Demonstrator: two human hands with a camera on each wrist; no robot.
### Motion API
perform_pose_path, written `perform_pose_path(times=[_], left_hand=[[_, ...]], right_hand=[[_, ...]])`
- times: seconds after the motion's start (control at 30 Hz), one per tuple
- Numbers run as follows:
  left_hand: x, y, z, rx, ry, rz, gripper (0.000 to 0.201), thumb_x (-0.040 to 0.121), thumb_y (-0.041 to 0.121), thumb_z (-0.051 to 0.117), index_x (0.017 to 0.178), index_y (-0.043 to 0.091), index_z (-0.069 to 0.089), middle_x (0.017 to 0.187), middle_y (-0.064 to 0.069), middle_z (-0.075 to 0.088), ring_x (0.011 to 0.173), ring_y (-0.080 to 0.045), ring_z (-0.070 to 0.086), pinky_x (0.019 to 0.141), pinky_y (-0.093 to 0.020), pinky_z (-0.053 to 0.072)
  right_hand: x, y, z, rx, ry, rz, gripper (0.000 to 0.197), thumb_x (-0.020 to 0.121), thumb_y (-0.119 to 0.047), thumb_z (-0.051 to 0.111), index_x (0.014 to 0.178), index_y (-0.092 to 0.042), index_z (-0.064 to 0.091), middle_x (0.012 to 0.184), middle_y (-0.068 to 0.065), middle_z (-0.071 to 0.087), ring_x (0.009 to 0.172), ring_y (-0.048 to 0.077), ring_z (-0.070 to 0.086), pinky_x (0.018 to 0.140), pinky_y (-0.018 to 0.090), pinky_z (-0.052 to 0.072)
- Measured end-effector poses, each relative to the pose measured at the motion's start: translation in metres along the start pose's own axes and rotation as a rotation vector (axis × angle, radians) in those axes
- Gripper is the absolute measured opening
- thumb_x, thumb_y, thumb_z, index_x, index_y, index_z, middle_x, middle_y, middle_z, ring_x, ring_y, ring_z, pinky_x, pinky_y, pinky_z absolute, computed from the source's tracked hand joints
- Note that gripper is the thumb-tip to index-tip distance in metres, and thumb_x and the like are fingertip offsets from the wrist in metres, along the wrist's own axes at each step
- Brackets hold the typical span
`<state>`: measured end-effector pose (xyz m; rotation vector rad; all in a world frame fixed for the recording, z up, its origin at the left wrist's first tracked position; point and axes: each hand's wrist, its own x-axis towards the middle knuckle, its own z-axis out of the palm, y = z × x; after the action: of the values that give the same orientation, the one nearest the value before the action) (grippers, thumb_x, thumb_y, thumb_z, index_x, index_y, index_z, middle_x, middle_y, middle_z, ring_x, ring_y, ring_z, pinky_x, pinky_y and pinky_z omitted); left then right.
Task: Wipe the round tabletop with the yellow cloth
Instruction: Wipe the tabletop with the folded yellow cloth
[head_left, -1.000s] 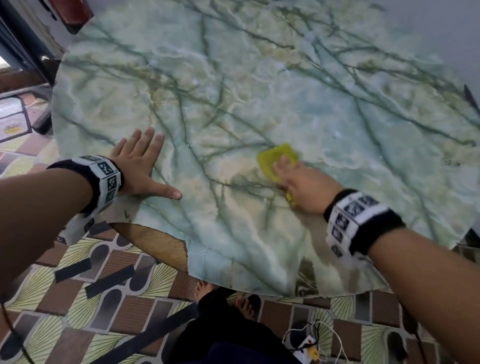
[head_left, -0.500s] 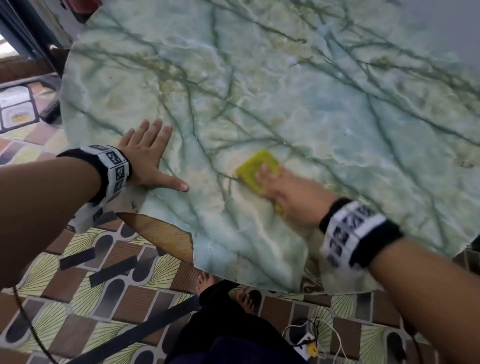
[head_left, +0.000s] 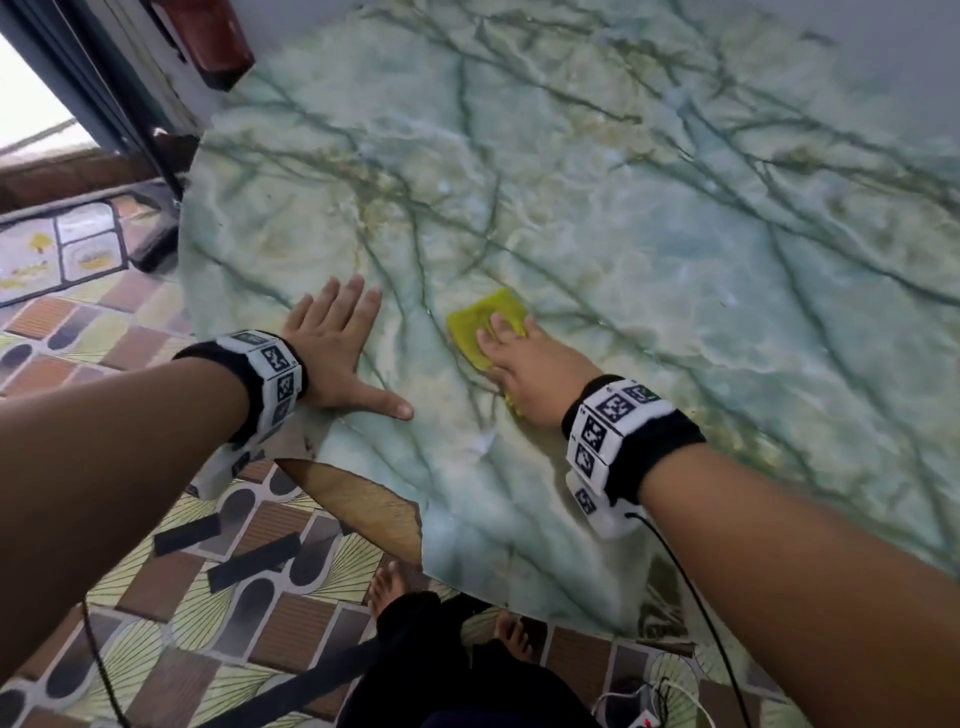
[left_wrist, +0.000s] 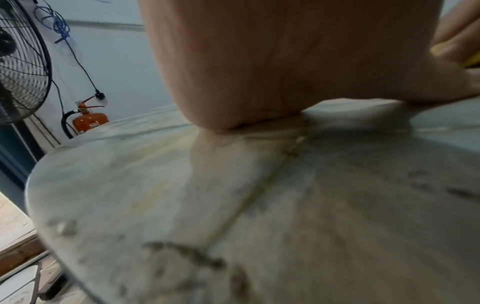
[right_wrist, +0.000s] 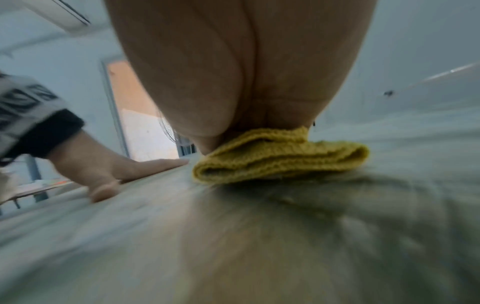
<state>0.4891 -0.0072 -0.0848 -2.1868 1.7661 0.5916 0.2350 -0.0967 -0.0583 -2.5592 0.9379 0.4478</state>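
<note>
The round tabletop (head_left: 649, 249) has a pale green marble pattern with dark veins. A folded yellow cloth (head_left: 480, 325) lies on it near the front edge. My right hand (head_left: 524, 364) presses flat on the cloth with straight fingers; in the right wrist view the palm (right_wrist: 241, 72) sits on the folded cloth (right_wrist: 280, 162). My left hand (head_left: 337, 353) lies flat on the tabletop to the left of the cloth, fingers spread, thumb pointing right. The left wrist view shows that palm (left_wrist: 272, 61) resting on the tabletop (left_wrist: 233, 205).
Patterned floor tiles (head_left: 171, 597) and my bare feet (head_left: 384, 587) show below the table's front edge. A torn patch (head_left: 358, 499) at the edge bares brown wood. A fire extinguisher (left_wrist: 88, 123) and a fan (left_wrist: 20, 61) stand beyond the table's left side.
My right hand has slid the yellow cloth leftward across the tabletop, closer to my left hand. The left hand has stayed flat in place.
</note>
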Motion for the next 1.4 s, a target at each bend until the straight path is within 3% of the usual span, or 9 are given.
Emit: perform_pose_path(times=[0.23, 0.37, 0.43, 0.73, 0.83, 0.93, 1.1, 1.2, 1.4], left_hand=[[0.004, -0.009, -0.005, 0.061, -0.050, 0.068, 0.161, 0.041, 0.115, 0.034, 0.159, 0.026, -0.029, 0.167, -0.004, -0.034, 0.155, -0.032, -0.026, 0.126, -0.051, -0.012], [0.020, -0.034, -0.035, 0.048, 0.045, 0.217, 0.133, 0.057, 0.107, 0.045, 0.157, 0.026, 0.010, 0.165, -0.009, 0.008, 0.149, -0.035, 0.012, 0.125, -0.053, 0.007], [0.039, -0.055, -0.056, 0.059, 0.097, 0.270, 0.125, 0.060, 0.104, 0.048, 0.150, 0.022, 0.021, 0.158, -0.009, 0.018, 0.144, -0.032, 0.019, 0.124, -0.052, 0.010], [0.151, -0.137, -0.125, 0.169, 0.077, 0.290, 0.146, 0.053, 0.110, 0.039, 0.161, 0.017, 0.005, 0.171, -0.013, -0.001, 0.157, -0.037, 0.006, 0.126, -0.056, 0.013], [0.180, -0.150, -0.131, 0.208, 0.015, 0.301, 0.156, 0.047, 0.113, 0.034, 0.163, 0.018, -0.009, 0.172, -0.009, -0.015, 0.159, -0.034, -0.007, 0.127, -0.055, 0.005], [0.194, -0.156, -0.127, 0.234, -0.044, 0.293, 0.160, 0.045, 0.114, 0.032, 0.160, 0.018, -0.026, 0.168, -0.006, -0.030, 0.157, -0.030, -0.023, 0.127, -0.050, -0.005], [0.201, -0.159, -0.120, 0.183, -0.065, 0.288, 0.163, 0.041, 0.116, 0.032, 0.155, 0.021, -0.035, 0.163, -0.003, -0.042, 0.152, -0.027, -0.035, 0.126, -0.049, -0.011], [0.204, -0.158, -0.122, 0.166, -0.097, 0.287, 0.164, 0.039, 0.116, 0.035, 0.152, 0.023, -0.039, 0.160, -0.002, -0.046, 0.150, -0.027, -0.038, 0.125, -0.049, -0.013], [0.204, -0.158, -0.125, 0.174, -0.126, 0.297, 0.167, 0.036, 0.115, 0.037, 0.152, 0.023, -0.040, 0.159, -0.004, -0.048, 0.149, -0.029, -0.040, 0.124, -0.049, -0.014]], right_hand=[[0.055, -0.008, -0.035, -0.066, 0.016, 0.093, 0.054, 0.102, -0.024, 0.035, 0.153, -0.018, 0.016, 0.162, 0.005, -0.003, 0.147, 0.038, 0.002, 0.120, 0.043, 0.008], [0.090, -0.015, -0.060, -0.106, 0.024, 0.138, 0.051, 0.103, -0.020, 0.031, 0.152, -0.013, 0.018, 0.161, 0.008, 0.000, 0.148, 0.035, 0.003, 0.119, 0.045, 0.007], [0.105, -0.020, -0.073, -0.109, 0.032, 0.190, 0.051, 0.102, -0.018, 0.032, 0.152, -0.013, 0.019, 0.161, 0.008, 0.001, 0.148, 0.034, 0.003, 0.119, 0.045, 0.009], [0.162, -0.021, -0.098, 0.133, 0.138, 0.459, 0.050, 0.103, -0.021, 0.032, 0.151, -0.013, 0.022, 0.161, 0.007, 0.006, 0.148, 0.031, 0.007, 0.118, 0.045, 0.012], [0.175, -0.013, -0.093, 0.249, 0.228, 0.568, 0.053, 0.102, -0.027, 0.033, 0.152, -0.015, 0.019, 0.161, 0.007, 0.009, 0.147, 0.031, 0.012, 0.118, 0.046, 0.014], [0.183, 0.000, -0.097, 0.210, 0.170, 0.648, 0.054, 0.104, -0.027, 0.026, 0.153, -0.013, 0.010, 0.161, 0.012, 0.003, 0.147, 0.034, 0.009, 0.119, 0.044, 0.013], [0.198, 0.020, -0.121, 0.155, 0.113, 0.711, 0.053, 0.105, -0.024, 0.022, 0.153, -0.011, 0.006, 0.161, 0.015, 0.000, 0.148, 0.034, 0.006, 0.119, 0.041, 0.012], [0.222, 0.028, -0.136, 0.070, 0.113, 0.660, 0.053, 0.103, -0.021, 0.023, 0.153, -0.007, 0.011, 0.160, 0.016, 0.003, 0.148, 0.030, 0.006, 0.121, 0.043, 0.012], [0.249, -0.046, -0.117, -0.061, 0.002, 0.119, 0.054, 0.102, -0.020, 0.033, 0.152, -0.010, 0.015, 0.160, 0.014, 0.007, 0.146, 0.035, 0.013, 0.119, 0.038, 0.006]])
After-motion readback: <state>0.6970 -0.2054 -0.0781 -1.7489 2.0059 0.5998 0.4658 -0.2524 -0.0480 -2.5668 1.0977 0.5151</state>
